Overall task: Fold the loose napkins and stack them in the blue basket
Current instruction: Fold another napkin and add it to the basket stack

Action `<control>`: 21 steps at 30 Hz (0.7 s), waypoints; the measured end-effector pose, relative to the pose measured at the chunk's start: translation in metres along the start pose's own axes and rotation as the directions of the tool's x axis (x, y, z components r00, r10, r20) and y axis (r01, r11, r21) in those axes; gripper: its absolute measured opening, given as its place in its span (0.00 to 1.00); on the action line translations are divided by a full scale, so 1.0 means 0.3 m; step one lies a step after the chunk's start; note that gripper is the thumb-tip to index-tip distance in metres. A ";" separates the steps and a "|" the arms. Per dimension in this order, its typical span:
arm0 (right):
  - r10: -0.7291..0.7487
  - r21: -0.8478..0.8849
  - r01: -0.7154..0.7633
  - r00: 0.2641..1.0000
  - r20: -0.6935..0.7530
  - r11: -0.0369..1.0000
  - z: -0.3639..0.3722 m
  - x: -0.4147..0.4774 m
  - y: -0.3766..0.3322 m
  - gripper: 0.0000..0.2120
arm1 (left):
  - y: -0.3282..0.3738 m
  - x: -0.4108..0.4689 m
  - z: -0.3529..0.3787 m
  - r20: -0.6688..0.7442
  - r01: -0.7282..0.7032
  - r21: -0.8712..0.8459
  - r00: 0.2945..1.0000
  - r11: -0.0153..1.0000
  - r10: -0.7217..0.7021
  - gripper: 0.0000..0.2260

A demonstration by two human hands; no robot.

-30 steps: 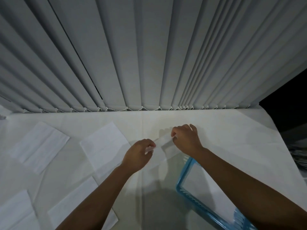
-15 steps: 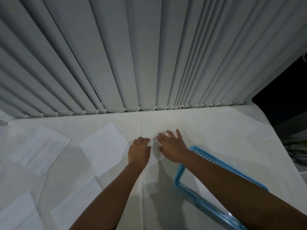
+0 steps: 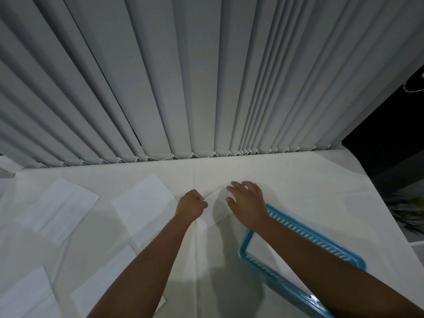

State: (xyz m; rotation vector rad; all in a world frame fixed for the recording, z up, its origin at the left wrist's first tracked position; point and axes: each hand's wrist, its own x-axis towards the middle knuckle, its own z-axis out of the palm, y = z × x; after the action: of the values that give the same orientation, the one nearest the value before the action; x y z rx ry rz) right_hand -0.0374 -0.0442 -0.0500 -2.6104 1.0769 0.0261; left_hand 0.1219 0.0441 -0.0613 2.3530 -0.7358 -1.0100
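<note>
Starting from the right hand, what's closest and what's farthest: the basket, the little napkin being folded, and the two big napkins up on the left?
1. Little napkin, touching the right hand at its fingers.
2. Basket, right beside its wrist.
3. Nearer big napkin, past the left hand.
4. Far-left napkin, farthest out to the left.

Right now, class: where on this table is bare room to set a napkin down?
Free: the table's far right, bordered by blinds, right hand and basket. Crowded: the left, covered with loose napkins.
</note>
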 end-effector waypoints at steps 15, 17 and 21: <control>0.371 0.798 -0.557 0.808 0.458 0.229 -0.124 -0.323 -0.272 0.18 | 0.035 -0.338 0.008 0.211 0.221 -0.937 0.975 0.272 -0.065 0.04; 0.357 0.812 -0.584 0.755 0.550 -0.017 -0.135 -0.325 -0.279 0.16 | 0.040 -0.384 0.031 0.236 0.250 -0.939 0.968 0.237 -0.085 0.07; 0.358 0.843 -0.469 0.764 0.537 -0.263 -0.137 -0.342 -0.262 0.11 | 0.039 -0.450 0.080 0.271 0.278 -0.948 0.961 0.157 -0.063 0.11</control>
State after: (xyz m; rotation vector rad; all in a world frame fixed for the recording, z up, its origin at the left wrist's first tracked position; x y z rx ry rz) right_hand -0.0608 0.0663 0.0252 -0.6751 1.1748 -0.3815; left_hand 0.0214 0.1161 -0.0007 1.1227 0.2476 -1.2399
